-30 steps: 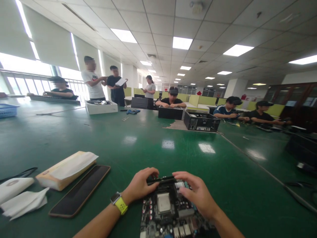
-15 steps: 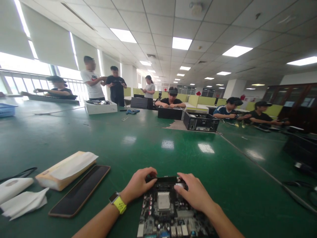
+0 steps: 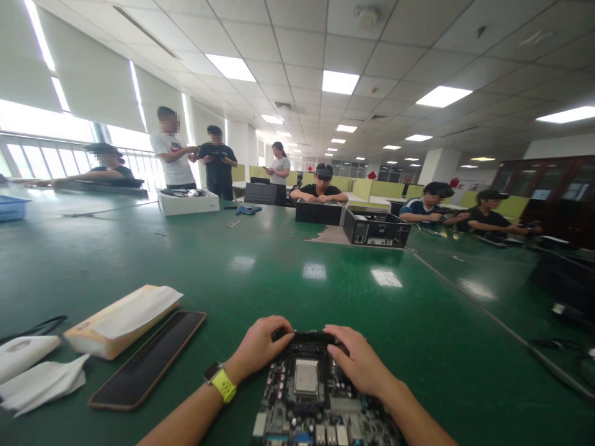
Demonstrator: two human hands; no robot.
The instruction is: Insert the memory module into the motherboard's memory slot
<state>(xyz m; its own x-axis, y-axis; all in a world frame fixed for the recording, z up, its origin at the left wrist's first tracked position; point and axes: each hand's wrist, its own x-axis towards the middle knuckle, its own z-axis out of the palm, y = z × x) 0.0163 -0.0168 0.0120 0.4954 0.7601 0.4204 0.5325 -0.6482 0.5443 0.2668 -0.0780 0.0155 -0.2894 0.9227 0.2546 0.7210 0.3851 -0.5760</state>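
A dark motherboard (image 3: 320, 406) lies on the green table in front of me, with a silver square processor (image 3: 305, 376) in its socket. Along the board's far edge runs a narrow dark memory module (image 3: 308, 338). Bent fingers and thumb of my left hand (image 3: 266, 344) close on its left end. My right hand (image 3: 357, 358) has its thumb and fingers curled at the other end. The fingertips partly hide both ends, so how deep the module sits in its slot is unclear. A watch with a yellow-green strap (image 3: 224, 384) is on my left wrist.
Left of me lie a phone (image 3: 149, 359), a tissue pack (image 3: 123, 319), crumpled tissue (image 3: 44, 381) and a white device (image 3: 25, 356). Across the table stand an open computer case (image 3: 377, 228) and a white box (image 3: 188, 202). Several people are around the table; cables (image 3: 564, 353) lie right.
My right hand has shifted slightly left along the module, covering the pale part that showed near its thumb. My left hand stays nearly in place. At far left, a person's arm has stretched out.
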